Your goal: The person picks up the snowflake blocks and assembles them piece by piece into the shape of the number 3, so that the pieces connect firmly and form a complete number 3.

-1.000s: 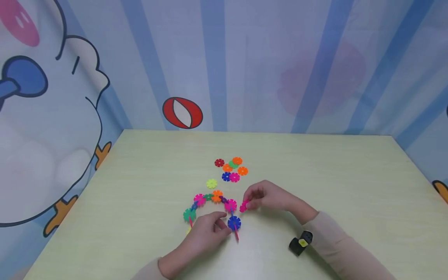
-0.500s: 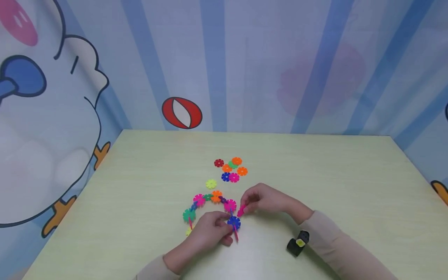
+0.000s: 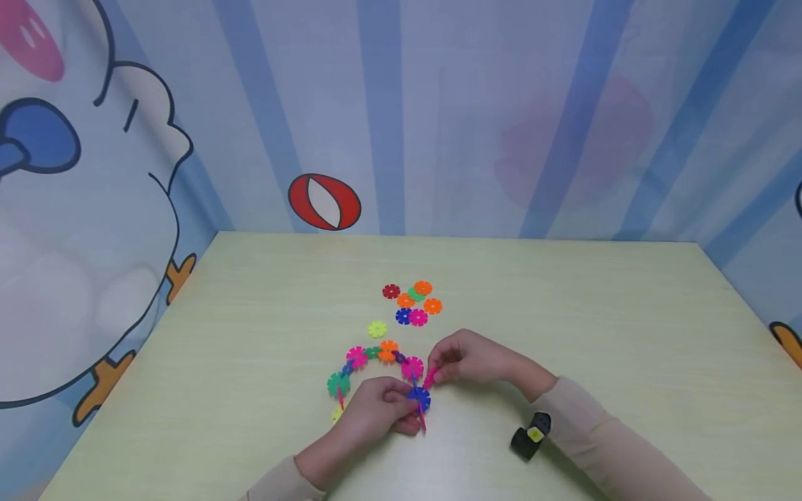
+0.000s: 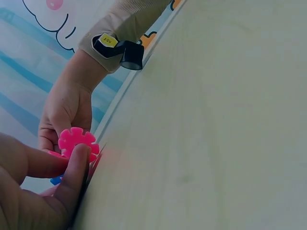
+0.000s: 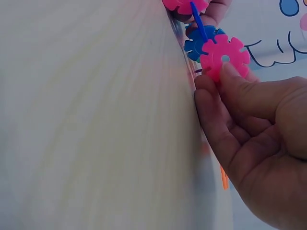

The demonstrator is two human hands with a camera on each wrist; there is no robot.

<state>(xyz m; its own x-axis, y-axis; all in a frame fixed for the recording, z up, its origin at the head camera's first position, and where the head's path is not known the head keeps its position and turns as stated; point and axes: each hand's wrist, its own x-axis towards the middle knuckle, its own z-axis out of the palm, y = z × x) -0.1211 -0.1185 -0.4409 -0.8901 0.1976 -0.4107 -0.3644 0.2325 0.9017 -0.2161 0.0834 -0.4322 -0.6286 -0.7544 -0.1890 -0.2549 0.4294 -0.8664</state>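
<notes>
A curved chain of interlocking snowflake discs lies on the table in the head view, with a green disc point(image 3: 339, 384), an orange disc point(image 3: 388, 350) and a pink disc point(image 3: 412, 367) among its links. At its near right end my left hand point(image 3: 376, 412) pinches a blue disc point(image 3: 423, 398), which carries an edge-on pink disc point(image 3: 422, 419) below. My right hand point(image 3: 473, 358) pinches a loose pink disc point(image 5: 228, 50) between thumb and fingers, close beside the blue disc. Part of the chain's left side is hidden behind my left hand.
Several loose discs lie farther back, among them a dark red disc point(image 3: 391, 291), an orange disc point(image 3: 433, 306) and a yellow disc point(image 3: 377, 329). A black wrist camera point(image 3: 530, 437) is on the right sleeve. A printed curtain point(image 3: 451, 139) stands behind the table.
My left hand has moved right and taken hold of the blue disc. My right hand has brought its pink disc slightly down and left, closer to the blue one.
</notes>
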